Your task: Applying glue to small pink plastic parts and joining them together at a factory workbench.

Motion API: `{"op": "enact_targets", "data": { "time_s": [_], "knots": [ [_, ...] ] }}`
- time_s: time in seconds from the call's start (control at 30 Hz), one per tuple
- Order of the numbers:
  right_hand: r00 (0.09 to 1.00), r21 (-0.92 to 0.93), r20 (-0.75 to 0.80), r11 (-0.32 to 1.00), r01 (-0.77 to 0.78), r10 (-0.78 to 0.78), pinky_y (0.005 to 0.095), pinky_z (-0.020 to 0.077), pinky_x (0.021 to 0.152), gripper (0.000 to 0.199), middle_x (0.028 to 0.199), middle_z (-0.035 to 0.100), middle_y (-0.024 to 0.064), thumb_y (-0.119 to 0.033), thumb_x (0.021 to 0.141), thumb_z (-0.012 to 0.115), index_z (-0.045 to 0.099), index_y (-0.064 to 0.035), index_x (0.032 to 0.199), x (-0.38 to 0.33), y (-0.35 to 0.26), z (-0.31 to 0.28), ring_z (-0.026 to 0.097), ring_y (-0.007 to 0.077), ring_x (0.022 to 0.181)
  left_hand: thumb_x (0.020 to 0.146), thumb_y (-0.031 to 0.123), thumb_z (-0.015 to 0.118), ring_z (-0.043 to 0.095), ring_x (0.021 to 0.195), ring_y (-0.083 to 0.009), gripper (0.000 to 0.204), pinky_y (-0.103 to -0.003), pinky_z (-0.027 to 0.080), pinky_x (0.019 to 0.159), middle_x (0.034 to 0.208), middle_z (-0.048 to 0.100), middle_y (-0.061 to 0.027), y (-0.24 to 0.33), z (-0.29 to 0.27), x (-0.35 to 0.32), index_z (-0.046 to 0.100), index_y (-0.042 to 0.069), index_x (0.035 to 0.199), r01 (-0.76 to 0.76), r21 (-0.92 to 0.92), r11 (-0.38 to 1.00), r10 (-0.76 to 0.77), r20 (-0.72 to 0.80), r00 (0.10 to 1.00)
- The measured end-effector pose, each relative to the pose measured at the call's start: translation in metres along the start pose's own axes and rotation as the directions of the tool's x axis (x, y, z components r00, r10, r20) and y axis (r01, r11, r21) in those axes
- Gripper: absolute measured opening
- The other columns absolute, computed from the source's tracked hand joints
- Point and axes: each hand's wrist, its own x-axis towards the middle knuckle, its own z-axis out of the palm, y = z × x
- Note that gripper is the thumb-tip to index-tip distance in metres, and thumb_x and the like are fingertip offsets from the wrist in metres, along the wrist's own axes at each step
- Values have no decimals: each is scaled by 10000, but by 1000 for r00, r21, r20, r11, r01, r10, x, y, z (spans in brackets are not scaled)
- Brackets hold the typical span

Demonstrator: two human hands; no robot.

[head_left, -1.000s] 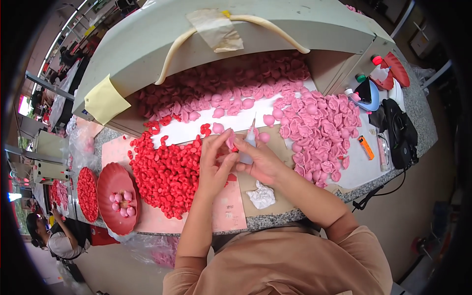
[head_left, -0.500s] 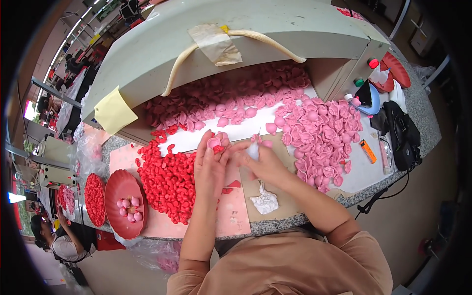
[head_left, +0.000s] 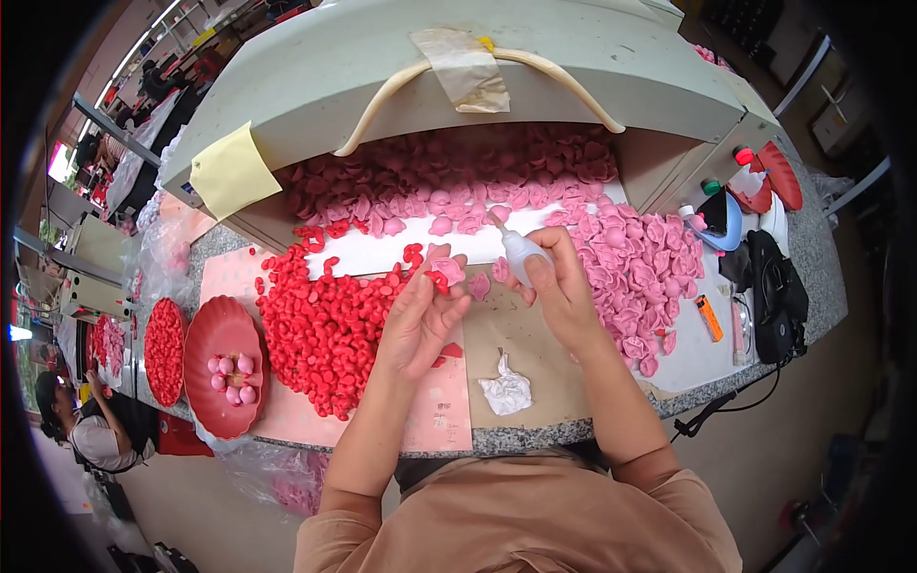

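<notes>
Granite bench; L hand [head_left: 417, 315] pinches pink petal [head_left: 447, 272], R hand [head_left: 564, 286] grips glue bottle [head_left: 519, 250].

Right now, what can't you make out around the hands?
- Head view: the glue bottle body, mostly wrapped by the right hand.
- The pink petal piece, partly covered by the left hand fingers; its shape is too small to tell.
- The nozzle tip: too small.

We see a red dish [head_left: 222, 336] of pink buds at our left, a crumpled white tissue [head_left: 506, 392], an orange lighter [head_left: 708, 318].
</notes>
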Motion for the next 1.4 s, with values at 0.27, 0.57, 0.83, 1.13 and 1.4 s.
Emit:
{"op": "enact_targets", "data": {
  "time_s": [0.27, 0.57, 0.83, 1.13, 1.4],
  "knots": [
    [938, -66, -200, 959, 276, -283, 193, 412, 583, 243, 802, 572, 25, -251, 881, 609, 491, -40, 913, 3, 1, 3, 508, 56, 656, 950, 344, 440, 581, 983, -192, 401, -373, 485, 902, 1154, 552, -121, -8, 9, 1, 439, 57, 1230, 93, -55, 994, -97, -84, 992],
    [914, -457, -79, 829, 321, -397, 222, 421, 591, 224, 762, 576, 24, -189, 834, 659, 510, -27, 869, 0, 5, 3, 524, 68, 678, 942, 338, 464, 589, 971, -197, 376, -371, 487, 894, 1091, 584, -105, -12, 0, 1, 479, 54, 1188, 121, -52, 991, -127, -139, 982],
    [918, -472, -64, 823, 317, -391, 232, 400, 570, 208, 723, 557, 30, -180, 810, 670, 530, -30, 838, 0, 2, 8, 501, 83, 639, 943, 323, 470, 586, 955, -189, 393, -379, 482, 897, 1062, 588, -87, -13, 3, 1, 467, 44, 1219, 132, -52, 990, -138, -130, 982],
    [909, -525, -53, 786, 326, -413, 250, 394, 561, 218, 706, 543, 42, -193, 795, 682, 542, -27, 818, 1, 2, 8, 502, 106, 625, 946, 326, 462, 583, 952, -182, 401, -383, 477, 905, 1078, 583, -90, -14, 3, 1, 463, 37, 1224, 134, -30, 991, -137, -139, 981],
    [914, -533, -48, 784, 318, -404, 252, 411, 565, 222, 717, 568, 49, -201, 796, 682, 550, -25, 828, 1, 2, 9, 525, 108, 629, 946, 327, 460, 583, 960, -182, 389, -386, 475, 908, 1080, 584, -91, -13, 3, 1, 474, 37, 1206, 135, -20, 991, -136, -140, 981]
  ]
}}
